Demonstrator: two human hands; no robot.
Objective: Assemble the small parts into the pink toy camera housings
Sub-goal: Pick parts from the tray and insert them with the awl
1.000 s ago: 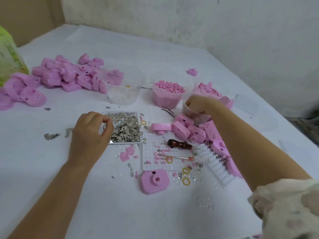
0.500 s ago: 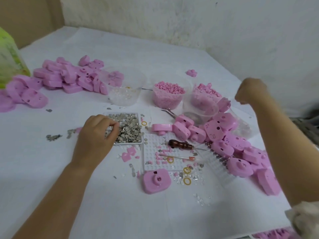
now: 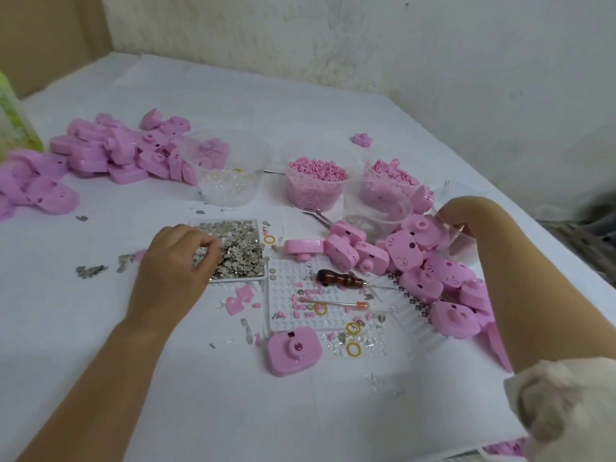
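Wrist hides the right hand (image 3: pixel 457 213) fingers.

What we see around the work

We see a white table cover (image 3: pixel 333 111) spread flat, a stained whitish wall (image 3: pixel 400 45) rising behind it, a tan panel (image 3: pixel 50 35) in the far left corner, and a green-printed packet (image 3: pixel 13 128) standing at the cover's left edge.

Pink camera housings (image 3: pixel 293 351), white table cover (image 3: pixel 166 411)
Cat faces are marked on some; silver metal pieces (image 3: pixel 240 251), yellow rings (image 3: pixel 353 349) and a brown awl handle (image 3: pixel 336 277) are seen.
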